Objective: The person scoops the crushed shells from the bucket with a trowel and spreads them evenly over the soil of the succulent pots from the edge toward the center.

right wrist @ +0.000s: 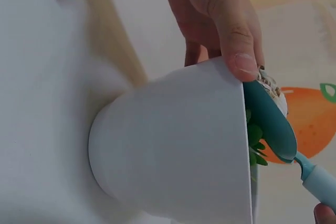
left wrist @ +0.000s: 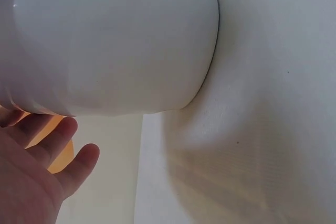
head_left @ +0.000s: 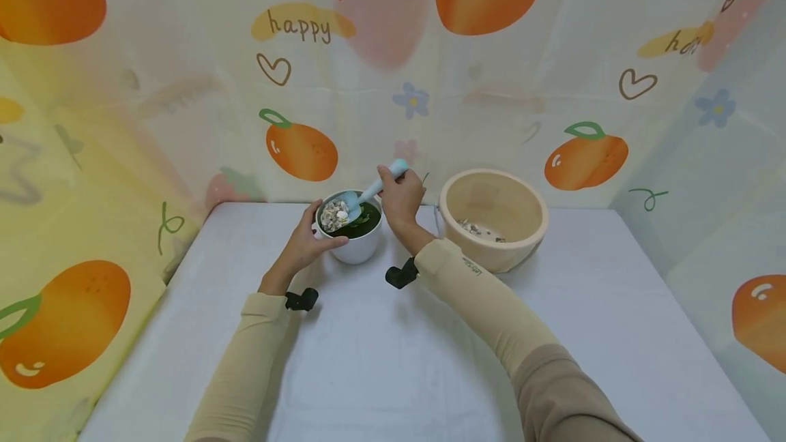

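Note:
A white flower pot (head_left: 356,251) stands on the table, with a small green plant (right wrist: 255,136) inside. My left hand (head_left: 307,243) holds it at the rim, thumb at the front and fingers around the left side. My right hand (head_left: 402,200) grips the pale blue handle of a small garden trowel (head_left: 372,192). The trowel's blue-green scoop (right wrist: 273,121) lies over the pot's opening, beside the plant. Small pale pebbles (head_left: 334,215) show at the scoop, over the pot's left part. Most of the right hand is outside the right wrist view.
A wide beige planter (head_left: 503,200) with some pebbles (head_left: 475,228) at its bottom stands right of the pot, close to the right forearm. White cloth covers the table (head_left: 381,374). A fruit-printed curtain (head_left: 381,108) rises behind its back edge.

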### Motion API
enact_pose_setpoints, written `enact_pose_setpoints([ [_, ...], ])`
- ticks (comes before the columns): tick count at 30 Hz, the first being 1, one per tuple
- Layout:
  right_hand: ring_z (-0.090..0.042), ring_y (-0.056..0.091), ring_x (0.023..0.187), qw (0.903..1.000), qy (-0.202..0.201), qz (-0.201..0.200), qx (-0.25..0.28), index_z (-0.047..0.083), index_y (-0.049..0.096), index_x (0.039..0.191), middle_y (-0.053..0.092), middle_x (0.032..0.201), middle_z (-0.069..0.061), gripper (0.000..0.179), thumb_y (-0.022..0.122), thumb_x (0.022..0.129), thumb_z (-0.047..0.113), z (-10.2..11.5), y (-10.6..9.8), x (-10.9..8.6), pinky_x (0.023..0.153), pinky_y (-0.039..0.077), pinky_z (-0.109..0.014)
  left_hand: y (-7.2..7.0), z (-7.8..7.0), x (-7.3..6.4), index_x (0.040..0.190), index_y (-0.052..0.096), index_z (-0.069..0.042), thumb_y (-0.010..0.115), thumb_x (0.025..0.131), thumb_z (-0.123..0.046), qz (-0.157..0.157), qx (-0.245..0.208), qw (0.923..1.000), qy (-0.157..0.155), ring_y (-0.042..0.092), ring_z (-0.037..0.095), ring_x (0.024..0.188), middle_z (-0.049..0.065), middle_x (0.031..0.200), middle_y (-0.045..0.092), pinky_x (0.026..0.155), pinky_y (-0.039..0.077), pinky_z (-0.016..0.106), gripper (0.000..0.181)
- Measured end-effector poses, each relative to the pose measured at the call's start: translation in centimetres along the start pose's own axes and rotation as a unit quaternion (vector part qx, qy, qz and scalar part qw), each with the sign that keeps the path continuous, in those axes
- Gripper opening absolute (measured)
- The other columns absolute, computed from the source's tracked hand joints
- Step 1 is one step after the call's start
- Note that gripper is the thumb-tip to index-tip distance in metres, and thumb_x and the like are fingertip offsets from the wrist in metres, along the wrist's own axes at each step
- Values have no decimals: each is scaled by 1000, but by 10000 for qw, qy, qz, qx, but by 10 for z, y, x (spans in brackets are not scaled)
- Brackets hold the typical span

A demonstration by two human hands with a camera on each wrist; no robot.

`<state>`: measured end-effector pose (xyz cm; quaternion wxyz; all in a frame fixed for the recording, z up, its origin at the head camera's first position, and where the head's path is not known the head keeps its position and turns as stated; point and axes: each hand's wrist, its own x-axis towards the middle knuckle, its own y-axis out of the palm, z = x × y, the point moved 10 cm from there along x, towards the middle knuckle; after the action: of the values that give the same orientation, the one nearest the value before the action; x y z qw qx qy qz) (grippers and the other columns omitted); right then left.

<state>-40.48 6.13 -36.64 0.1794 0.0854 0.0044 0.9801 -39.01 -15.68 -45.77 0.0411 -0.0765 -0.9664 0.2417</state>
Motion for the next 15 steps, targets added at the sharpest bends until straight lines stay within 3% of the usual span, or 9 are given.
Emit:
enact_pose_setpoints([
  [4, -15, 58, 56, 9997, -203, 102, 16, 1, 62, 87, 55, 64, -3, 24, 69, 91, 23, 4, 5, -1, 58, 55, -24, 0, -1, 0, 156, 10, -9, 79, 80, -31, 5, -11, 10000, 8, 25, 36, 145, 17, 160, 20, 117, 25, 58, 105],
  [11, -34, 69, 73, 10000, -14, -74, -4, -1, 63, 91, 64, 75, -12, 27, 68, 92, 26, -1, -1, -1, 63, 59, -27, 1, 4, 1, 156, 8, -10, 79, 81, -31, 76, -27, 9999, -67, 23, 36, 147, 17, 160, 19, 118, 23, 58, 106],
  [15, -32, 70, 71, 9999, -67, -139, -35, -1, 64, 90, 65, 75, -14, 25, 69, 92, 24, 0, -4, -1, 63, 59, -28, 1, 5, 3, 156, 7, -10, 79, 81, -31, 156, 21, 9999, -71, 23, 36, 147, 18, 161, 18, 118, 22, 58, 107],
])
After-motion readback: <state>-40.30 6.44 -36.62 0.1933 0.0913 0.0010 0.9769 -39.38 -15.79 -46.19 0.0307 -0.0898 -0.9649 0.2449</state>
